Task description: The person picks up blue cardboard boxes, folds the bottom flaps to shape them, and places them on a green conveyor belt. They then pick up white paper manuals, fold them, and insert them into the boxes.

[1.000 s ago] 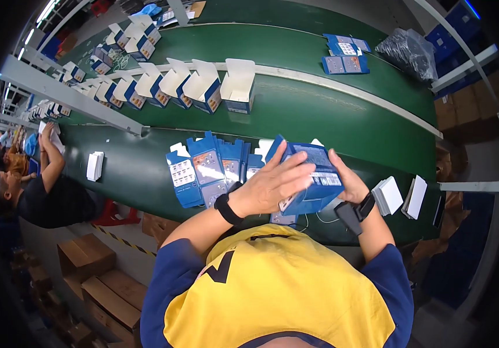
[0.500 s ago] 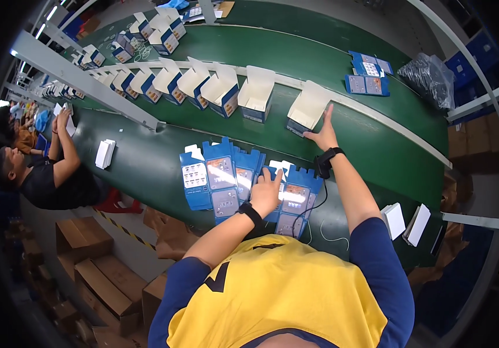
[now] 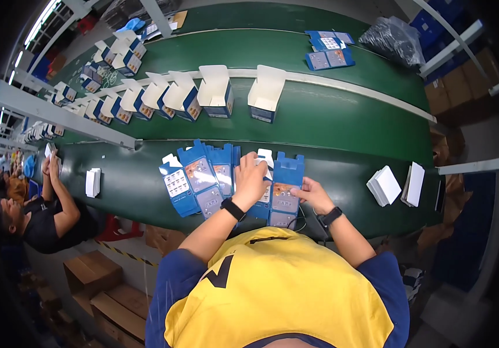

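A flat blue-and-grey printed carton (image 3: pixel 286 198) lies in front of me on the green table. My right hand (image 3: pixel 314 196) pinches its right edge between thumb and fingers. My left hand (image 3: pixel 250 182) bends its fingers over the carton's left part, by a white flap; its fingertips are partly hidden. To the left of this hand, more flat cartons (image 3: pixel 198 176) overlap in a fanned pile. Beyond both hands, an opened box (image 3: pixel 266 95) stands upright with its white lid raised, at the right end of a row of similar boxes (image 3: pixel 214 95).
White card stacks (image 3: pixel 383 185) lie at the right, another stack (image 3: pixel 92 182) at the left. A metal post (image 3: pixel 58 113) slants over the left side. More flat cartons (image 3: pixel 329 51) lie across the table, near a plastic bag (image 3: pixel 393 40). A co-worker (image 3: pixel 46 214) sits at the left.
My right hand has let go of the standing box and come back to the flat carton's right edge. My left hand's fingers have curled in more. The whole view has shifted.
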Demonstrator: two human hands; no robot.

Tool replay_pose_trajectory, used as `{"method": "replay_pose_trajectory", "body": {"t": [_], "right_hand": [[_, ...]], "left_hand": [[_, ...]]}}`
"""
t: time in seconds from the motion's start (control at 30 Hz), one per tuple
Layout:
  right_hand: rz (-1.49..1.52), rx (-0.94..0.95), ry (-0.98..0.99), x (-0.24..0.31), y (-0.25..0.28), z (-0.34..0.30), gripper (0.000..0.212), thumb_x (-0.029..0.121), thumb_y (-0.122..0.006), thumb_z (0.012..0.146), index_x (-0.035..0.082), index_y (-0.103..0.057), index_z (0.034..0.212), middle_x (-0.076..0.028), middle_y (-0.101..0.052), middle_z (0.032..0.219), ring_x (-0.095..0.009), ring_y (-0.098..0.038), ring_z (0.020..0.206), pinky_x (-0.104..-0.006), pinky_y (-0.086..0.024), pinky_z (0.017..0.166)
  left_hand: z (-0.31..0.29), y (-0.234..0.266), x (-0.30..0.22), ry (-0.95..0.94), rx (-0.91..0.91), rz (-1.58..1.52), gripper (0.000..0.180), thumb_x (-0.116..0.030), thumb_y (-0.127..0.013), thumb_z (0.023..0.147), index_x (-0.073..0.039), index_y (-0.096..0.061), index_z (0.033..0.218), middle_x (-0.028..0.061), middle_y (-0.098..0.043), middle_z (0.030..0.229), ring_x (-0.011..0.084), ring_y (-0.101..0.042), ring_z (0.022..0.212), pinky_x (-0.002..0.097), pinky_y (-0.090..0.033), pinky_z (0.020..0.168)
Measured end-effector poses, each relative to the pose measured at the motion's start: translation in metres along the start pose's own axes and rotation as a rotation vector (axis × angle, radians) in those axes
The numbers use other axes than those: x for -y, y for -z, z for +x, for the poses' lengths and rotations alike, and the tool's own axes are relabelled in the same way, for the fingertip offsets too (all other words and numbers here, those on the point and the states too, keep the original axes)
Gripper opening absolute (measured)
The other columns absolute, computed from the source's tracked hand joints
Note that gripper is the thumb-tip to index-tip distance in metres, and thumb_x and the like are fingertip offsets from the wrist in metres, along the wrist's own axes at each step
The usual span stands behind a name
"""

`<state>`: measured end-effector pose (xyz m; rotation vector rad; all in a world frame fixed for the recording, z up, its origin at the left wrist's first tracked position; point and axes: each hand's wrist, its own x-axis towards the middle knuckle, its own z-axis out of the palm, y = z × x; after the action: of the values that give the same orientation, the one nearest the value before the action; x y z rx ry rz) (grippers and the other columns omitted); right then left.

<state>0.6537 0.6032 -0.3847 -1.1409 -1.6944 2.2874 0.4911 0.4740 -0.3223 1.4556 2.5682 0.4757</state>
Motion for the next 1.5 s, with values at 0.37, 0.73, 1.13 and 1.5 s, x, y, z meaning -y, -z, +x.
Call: {"method": "replay_pose_trajectory", "body": {"t": [0.37,0.73,1.13,1.5], "right_hand": [[-0.65,-0.08,1.105,0.094,0.022,-0.112,0.035,0.014,-0.071,0.075,0.002,-0.062,0.107,-0.01,-0.064,0.089,-0.025,-0.058,0.078,-0.0305,-0.047,0.074],[0.169,0.017,0.604,0.077,0.055,-0.107,0.119,0.032,-0.089,0.05,-0.001,-0.018,0.139,-0.013,-0.036,0.135,-0.023,-0.038,0.123,-0.0362,-0.033,0.101],[-0.265,0.08,0.653,0.176,0.094,-0.19,0.129,0.034,-0.089,0.044,0.002,-0.013,0.143,-0.011,-0.031,0.14,-0.021,-0.032,0.129,-0.0341,-0.021,0.107],[0.399,0.144,0.791,0.122,0.042,-0.138,0.106,0.037,-0.083,0.056,0.002,-0.026,0.138,-0.011,-0.032,0.14,-0.021,-0.032,0.128,-0.0346,-0.024,0.105]], "left_hand": [[0.002,0.06,-0.061,0.08,-0.162,-1.416,0.064,-0.023,-0.069,0.081,-0.001,-0.035,0.13,0.0097,-0.051,0.111,0.0154,-0.051,0.1,0.0292,-0.041,0.09],[-0.016,0.064,-0.127,-0.326,0.192,-1.603,0.103,-0.029,-0.078,0.069,-0.003,-0.009,0.142,0.0162,-0.036,0.134,0.0241,-0.038,0.124,0.0346,-0.029,0.104],[0.008,0.072,-0.158,-0.605,0.091,-0.9,0.113,-0.018,-0.084,0.055,-0.005,-0.013,0.141,0.0178,-0.032,0.135,0.0317,-0.034,0.125,0.0364,-0.031,0.101],[-0.006,0.08,-0.135,-0.533,-0.211,-0.619,0.11,-0.014,-0.084,0.052,-0.002,-0.019,0.139,0.0192,-0.035,0.132,0.0367,-0.038,0.121,0.0392,-0.034,0.099]]}}
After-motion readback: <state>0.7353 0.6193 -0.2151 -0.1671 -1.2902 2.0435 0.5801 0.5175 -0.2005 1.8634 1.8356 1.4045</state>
